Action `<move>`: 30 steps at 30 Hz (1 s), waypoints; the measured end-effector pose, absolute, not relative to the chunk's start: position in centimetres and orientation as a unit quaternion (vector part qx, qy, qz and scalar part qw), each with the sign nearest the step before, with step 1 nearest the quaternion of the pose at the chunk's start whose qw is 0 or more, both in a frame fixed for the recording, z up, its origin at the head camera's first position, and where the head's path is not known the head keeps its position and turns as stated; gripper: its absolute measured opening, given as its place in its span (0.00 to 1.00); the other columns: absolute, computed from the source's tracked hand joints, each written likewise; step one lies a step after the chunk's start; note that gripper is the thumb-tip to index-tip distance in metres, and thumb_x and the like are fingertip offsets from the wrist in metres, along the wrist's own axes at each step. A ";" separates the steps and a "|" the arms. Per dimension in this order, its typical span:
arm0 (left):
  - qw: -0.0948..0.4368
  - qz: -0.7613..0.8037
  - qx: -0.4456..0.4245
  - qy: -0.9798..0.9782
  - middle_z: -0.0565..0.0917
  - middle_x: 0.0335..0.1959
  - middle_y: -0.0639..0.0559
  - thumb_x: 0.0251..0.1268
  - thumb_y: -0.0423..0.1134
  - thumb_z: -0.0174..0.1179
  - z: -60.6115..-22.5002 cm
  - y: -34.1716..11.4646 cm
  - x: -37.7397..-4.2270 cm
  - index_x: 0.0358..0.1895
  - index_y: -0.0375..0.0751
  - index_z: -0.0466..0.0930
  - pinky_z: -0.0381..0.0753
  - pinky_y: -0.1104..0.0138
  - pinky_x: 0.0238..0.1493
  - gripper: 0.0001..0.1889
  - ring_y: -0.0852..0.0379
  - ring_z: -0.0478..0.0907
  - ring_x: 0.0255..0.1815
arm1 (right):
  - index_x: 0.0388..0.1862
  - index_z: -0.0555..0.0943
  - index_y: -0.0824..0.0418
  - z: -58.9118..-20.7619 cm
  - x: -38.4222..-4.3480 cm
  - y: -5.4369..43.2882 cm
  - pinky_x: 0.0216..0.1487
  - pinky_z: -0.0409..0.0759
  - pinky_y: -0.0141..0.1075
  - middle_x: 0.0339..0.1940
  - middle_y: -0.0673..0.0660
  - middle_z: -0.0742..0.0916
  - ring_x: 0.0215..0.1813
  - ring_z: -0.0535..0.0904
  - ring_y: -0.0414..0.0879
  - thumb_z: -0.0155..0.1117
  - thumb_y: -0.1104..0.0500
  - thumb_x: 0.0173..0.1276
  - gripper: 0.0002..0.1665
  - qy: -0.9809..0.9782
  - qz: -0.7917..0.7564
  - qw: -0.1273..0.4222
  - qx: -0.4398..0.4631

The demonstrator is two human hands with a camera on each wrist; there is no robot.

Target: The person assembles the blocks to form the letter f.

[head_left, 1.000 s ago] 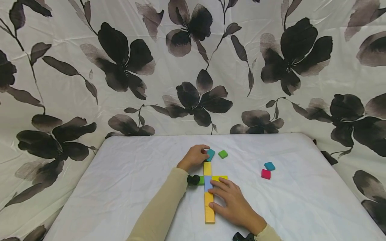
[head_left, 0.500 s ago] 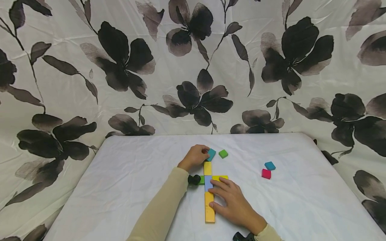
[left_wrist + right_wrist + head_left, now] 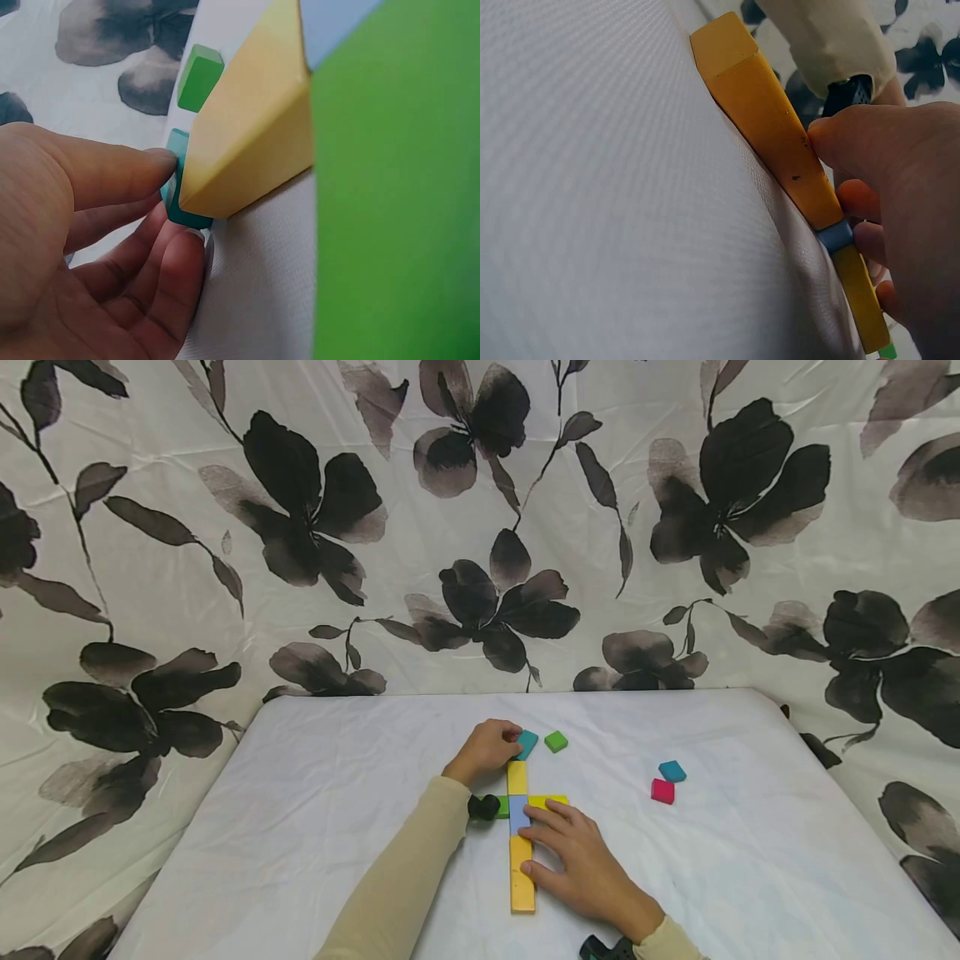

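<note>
A teal block (image 3: pixel 528 744), pinched by the left hand (image 3: pixel 484 750), sits at the far end of a yellow rectangular block (image 3: pixel 517 778), part of a cross of blocks (image 3: pixel 517 827) on white cloth (image 3: pixel 300 827). The right hand (image 3: pixel 585 864), fingers loosely extended, touches the cross's light-blue rectangular block (image 3: pixel 517 812) and long orange-yellow block (image 3: pixel 522 895). A small green block (image 3: pixel 556 742) lies near the teal one; a red block (image 3: pixel 663 791) and a blue block (image 3: pixel 672 771), well to the right.

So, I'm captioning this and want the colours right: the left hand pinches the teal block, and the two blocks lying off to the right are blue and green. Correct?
One colour is off: the two lying off to the right are a blue block and a red block, as the head view shows. The left hand does pinch the teal block.
</note>
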State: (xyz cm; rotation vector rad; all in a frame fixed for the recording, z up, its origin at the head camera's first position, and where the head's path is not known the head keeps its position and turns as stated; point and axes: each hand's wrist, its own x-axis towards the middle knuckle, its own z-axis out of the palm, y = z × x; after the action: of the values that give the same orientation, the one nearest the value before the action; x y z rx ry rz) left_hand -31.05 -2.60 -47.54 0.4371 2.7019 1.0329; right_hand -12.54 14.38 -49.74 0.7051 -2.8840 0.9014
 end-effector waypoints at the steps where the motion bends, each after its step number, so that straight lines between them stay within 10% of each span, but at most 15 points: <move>1: 0.108 0.351 0.148 0.918 0.85 0.47 0.49 0.69 0.38 0.64 -47.6 -2.6 -31.0 0.59 0.37 0.82 0.77 0.58 0.57 0.18 0.53 0.79 0.49 | 0.61 0.82 0.42 -49.7 -12.5 14.4 0.68 0.60 0.60 0.73 0.42 0.72 0.76 0.59 0.51 0.64 0.38 0.69 0.24 -0.930 0.289 0.020 0.227; 30: 0.094 0.382 0.120 0.911 0.82 0.49 0.52 0.72 0.44 0.61 -46.4 -5.9 -27.7 0.60 0.47 0.82 0.80 0.58 0.52 0.17 0.53 0.78 0.51 | 0.63 0.82 0.43 -49.7 -12.4 14.3 0.68 0.60 0.62 0.73 0.42 0.73 0.75 0.60 0.52 0.66 0.40 0.68 0.25 -0.931 0.286 0.021 0.223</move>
State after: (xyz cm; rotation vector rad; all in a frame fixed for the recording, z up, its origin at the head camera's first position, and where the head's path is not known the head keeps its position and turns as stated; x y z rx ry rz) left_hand -27.67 -5.87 -46.36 0.3574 2.7033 1.1341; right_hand -12.45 14.26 -49.72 0.6926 -2.8880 0.8876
